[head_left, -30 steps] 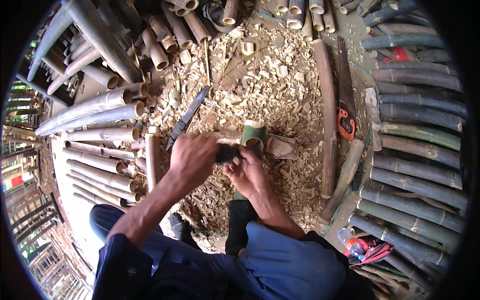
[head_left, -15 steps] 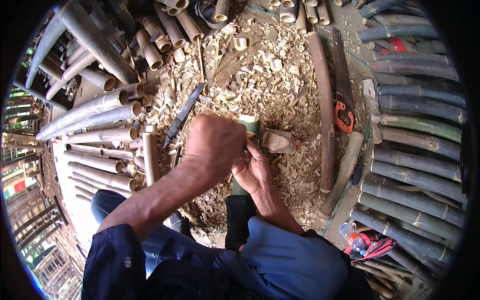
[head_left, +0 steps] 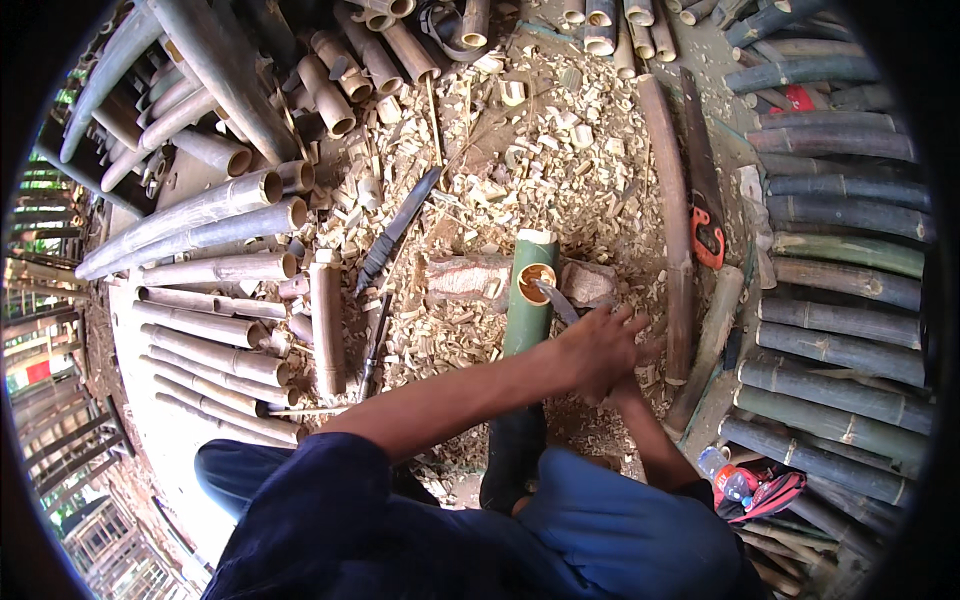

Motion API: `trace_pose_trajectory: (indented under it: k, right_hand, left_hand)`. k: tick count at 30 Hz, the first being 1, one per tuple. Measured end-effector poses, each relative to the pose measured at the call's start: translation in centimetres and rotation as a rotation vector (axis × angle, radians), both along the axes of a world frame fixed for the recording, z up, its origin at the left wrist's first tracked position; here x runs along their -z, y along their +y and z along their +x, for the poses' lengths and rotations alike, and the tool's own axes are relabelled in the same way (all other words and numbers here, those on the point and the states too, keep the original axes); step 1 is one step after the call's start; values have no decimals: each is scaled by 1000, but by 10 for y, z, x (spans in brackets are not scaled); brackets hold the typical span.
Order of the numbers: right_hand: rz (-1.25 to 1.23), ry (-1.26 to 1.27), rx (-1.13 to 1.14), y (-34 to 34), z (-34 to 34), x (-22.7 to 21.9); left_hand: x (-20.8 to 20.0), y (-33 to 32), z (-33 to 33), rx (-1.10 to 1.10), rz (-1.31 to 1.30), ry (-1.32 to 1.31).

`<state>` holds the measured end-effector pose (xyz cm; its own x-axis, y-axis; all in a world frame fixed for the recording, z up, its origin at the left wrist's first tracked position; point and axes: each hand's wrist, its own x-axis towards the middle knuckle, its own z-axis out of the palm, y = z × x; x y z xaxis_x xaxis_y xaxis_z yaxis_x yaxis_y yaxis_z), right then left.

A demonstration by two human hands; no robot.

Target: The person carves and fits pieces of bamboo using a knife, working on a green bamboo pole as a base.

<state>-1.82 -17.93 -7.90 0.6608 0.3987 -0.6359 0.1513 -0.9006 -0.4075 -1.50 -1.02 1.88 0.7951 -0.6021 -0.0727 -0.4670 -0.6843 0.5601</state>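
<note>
A green bamboo tube [head_left: 526, 325] points away from me, with a round hole cut into its upper side near the far end. The blade of a carving knife [head_left: 562, 303] has its tip in that hole. My left hand [head_left: 595, 352] is closed around the knife's handle, to the right of the tube, its forearm crossing over the tube. Close against it is my right hand [head_left: 636, 352], partly covered and blurred, so its fingers cannot be made out. My dark boot [head_left: 515, 440] is at the tube's near end.
Wood blocks [head_left: 590, 284] lie either side of the tube among pale shavings. A dark-bladed knife [head_left: 400, 230] and a thin tool [head_left: 375, 350] are on the left. An orange-handled saw [head_left: 708, 237] and a long pole [head_left: 675, 250] lie right. Stacked bamboo [head_left: 840, 310] lines both sides.
Both hands have moved right and nearer me, off the tube's hole. The hole and knife blade now show. My view has shifted slightly, and my left forearm now crosses the tube.
</note>
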Motion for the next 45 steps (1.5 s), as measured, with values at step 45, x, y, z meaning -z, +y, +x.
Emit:
trace_pose_trajectory:
  k: [45]
  right_hand:
    - [1032, 1128, 1107, 86, -46, -78]
  left_hand:
    - [-37, 69, -140, -858, -481, 695]
